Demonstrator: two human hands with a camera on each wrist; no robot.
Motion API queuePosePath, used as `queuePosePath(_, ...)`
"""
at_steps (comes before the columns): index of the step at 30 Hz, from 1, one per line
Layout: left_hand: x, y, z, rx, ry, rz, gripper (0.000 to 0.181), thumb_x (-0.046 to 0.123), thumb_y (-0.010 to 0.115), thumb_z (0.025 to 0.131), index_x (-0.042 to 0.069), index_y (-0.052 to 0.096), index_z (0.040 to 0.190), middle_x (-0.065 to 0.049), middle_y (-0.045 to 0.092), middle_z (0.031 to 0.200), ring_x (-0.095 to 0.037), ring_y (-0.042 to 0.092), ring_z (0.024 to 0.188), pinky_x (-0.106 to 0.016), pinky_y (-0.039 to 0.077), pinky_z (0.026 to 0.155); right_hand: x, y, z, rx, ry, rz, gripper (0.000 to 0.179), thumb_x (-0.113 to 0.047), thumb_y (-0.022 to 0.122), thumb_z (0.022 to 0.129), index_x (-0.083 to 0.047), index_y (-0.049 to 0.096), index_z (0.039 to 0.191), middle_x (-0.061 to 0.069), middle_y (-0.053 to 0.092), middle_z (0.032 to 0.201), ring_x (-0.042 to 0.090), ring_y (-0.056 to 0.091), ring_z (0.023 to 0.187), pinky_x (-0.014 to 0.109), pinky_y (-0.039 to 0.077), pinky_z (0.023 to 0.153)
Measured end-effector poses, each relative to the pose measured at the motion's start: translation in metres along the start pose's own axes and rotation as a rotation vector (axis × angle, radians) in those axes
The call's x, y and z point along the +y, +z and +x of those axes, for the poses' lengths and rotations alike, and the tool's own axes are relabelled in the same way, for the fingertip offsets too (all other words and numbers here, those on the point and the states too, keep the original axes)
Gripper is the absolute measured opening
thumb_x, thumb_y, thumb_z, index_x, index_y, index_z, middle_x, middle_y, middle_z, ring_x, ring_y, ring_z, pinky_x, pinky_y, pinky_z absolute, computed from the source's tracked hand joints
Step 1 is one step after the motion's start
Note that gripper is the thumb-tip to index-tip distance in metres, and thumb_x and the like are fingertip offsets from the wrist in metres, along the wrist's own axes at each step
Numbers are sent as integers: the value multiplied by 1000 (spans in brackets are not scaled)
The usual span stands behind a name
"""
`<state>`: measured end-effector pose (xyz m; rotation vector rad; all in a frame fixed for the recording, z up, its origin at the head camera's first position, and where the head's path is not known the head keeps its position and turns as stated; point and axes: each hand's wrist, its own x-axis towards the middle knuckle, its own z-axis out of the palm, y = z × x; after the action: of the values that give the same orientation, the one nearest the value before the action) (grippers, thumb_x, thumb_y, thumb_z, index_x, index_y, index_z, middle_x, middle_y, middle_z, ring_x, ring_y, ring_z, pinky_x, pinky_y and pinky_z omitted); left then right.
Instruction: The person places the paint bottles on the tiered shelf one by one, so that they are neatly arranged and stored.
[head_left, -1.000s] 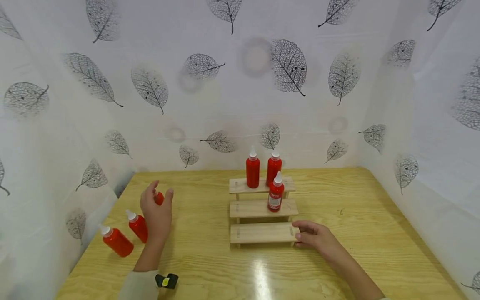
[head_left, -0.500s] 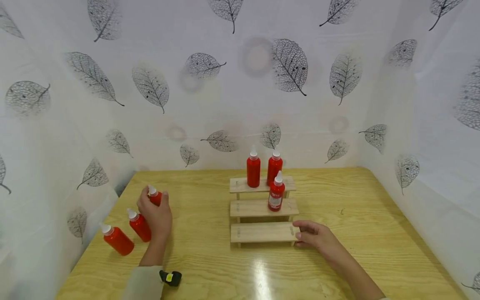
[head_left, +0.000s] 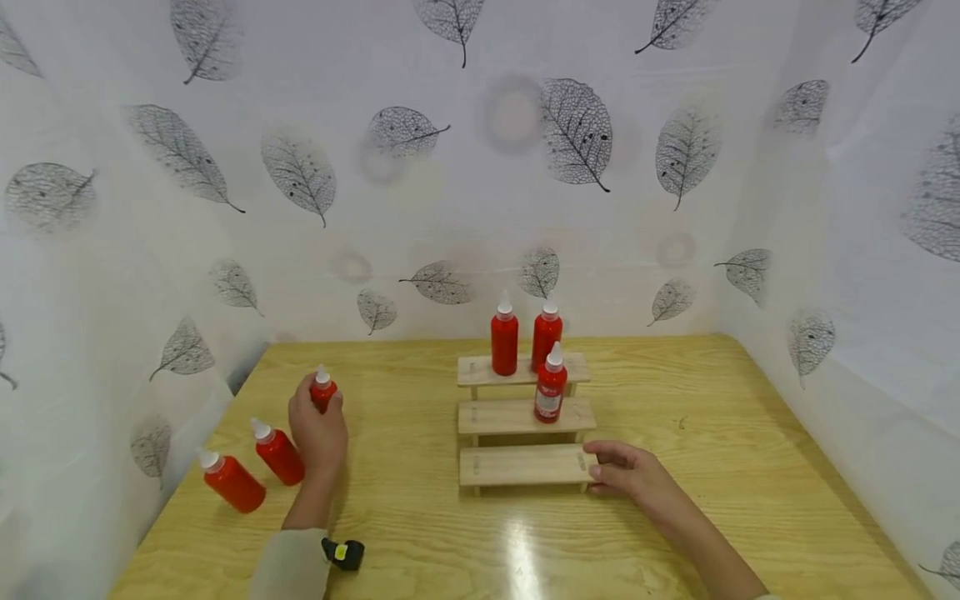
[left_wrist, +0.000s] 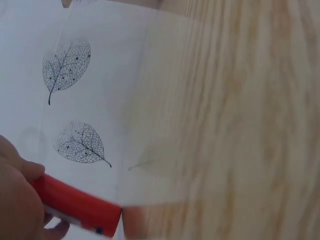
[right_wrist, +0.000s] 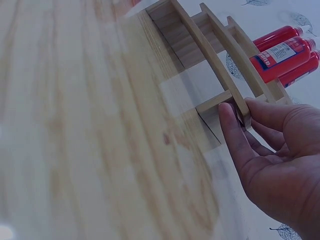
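- My left hand [head_left: 317, 429], left of centre in the head view, has its fingers curled round a red bottle [head_left: 323, 397], white nozzle up.
- At the lower left of the left wrist view, that bottle looks roughly upright over the table [head_left: 397, 517]; I cannot tell for sure whether its base touches.
- My right hand [head_left: 637, 479], at the lower right of the head view, pinches the end of the lower step [head_left: 517, 467] of the wooden stand [head_left: 474, 417].
- 2 bottles, a left one [head_left: 505, 343] and a right one [head_left: 545, 333], stand on the top step [head_left: 525, 376]; a labelled bottle [head_left: 550, 398] stands on the middle step [head_left: 501, 416].
- At the lower left, 2 more show: a near bottle [head_left: 235, 483] and a far bottle [head_left: 280, 458]; I cannot tell whether they stand or lie.
- To handle mine well, I judge a firm grip on the body is best, nozzle free, without squeezing.
- I would lift straight up, clear of the far bottle beside my wrist.
- My right pinch should steady the stand lightly; tugging could topple the bottles on it.
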<state>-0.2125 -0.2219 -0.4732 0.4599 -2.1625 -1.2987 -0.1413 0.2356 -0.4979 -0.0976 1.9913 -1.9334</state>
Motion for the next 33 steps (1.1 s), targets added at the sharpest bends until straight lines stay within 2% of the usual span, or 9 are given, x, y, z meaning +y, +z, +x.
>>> queuePosePath(6,12,-3,-1,-53,-52,-6,52,13,62,100,10,42,148,-16,55,142,-34,55,123,-53,48,108,-1,-1,0,-2,-2,6,60,-13,69,95,13,43,142,17,61,122,22,67,102,37,60,92)
queuePosePath(9,21,-4,-3,-113,-75,-35,53,16,63,100,11,40,148,-14,55,142,-33,56,123,-52,49,106,-1,-1,0,-1,-1,-1,59,-14,69,96,13,44,142,16,61,121,22,67,102,37,60,91)
queuePosePath(12,31,-3,-8,-168,-70,-63,53,16,65,99,11,41,146,-14,55,142,-34,56,124,-53,50,106,-2,0,-1,-1,5,-7,59,-16,68,97,11,44,143,16,61,121,22,67,102,37,60,91)
queuePosePath(17,50,3,-22,-280,-38,-152,53,16,68,97,12,44,145,-14,55,140,-34,58,124,-54,49,106,-2,0,-2,-1,10,1,59,-16,68,97,10,44,144,16,60,122,22,67,102,36,60,91)
queuePosePath(20,65,6,-33,-357,-10,-223,53,17,69,97,15,45,144,-11,55,139,-31,58,125,-51,50,107,-2,1,-2,0,9,5,59,-16,68,97,10,44,144,16,59,122,22,67,102,36,60,92)
queuePosePath(24,87,11,-46,-425,35,-286,50,16,71,95,18,49,140,-6,58,135,-26,59,123,-46,50,107,-1,1,-1,6,12,6,59,-15,69,96,10,45,143,15,59,120,22,67,101,37,60,92)
queuePosePath(29,113,24,-60,-514,118,-347,46,14,73,93,18,53,135,-5,62,131,-24,61,120,-45,50,107,-1,1,-1,10,17,13,59,-14,69,96,11,44,143,14,59,120,21,66,101,37,60,92)
queuePosePath(33,125,39,-71,-580,190,-386,45,13,74,93,17,55,134,-6,64,129,-23,62,118,-44,51,107,-1,1,-1,9,16,15,60,-14,69,96,11,44,143,14,58,121,21,66,101,37,60,92)
